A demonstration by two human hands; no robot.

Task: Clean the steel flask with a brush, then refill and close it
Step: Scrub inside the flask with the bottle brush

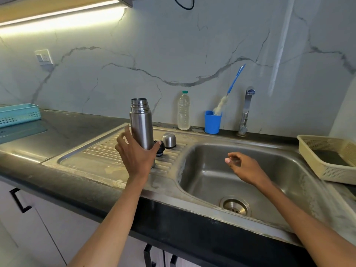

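Dark countertop [73, 132], steel sink [212, 178]. Left hand [134, 157] grips upright open flask [141, 124] on drainboard [100, 160]; right hand [244, 168] loosely curled, holding nothing, over basin. Caps [169, 140] beside flask. Behind: water bottle [184, 110], brush [229, 93] in blue cup [212, 122], tap [245, 112], marble wall [173, 54].

bright | strip light [57, 15] upper left, glaring | edges bowed
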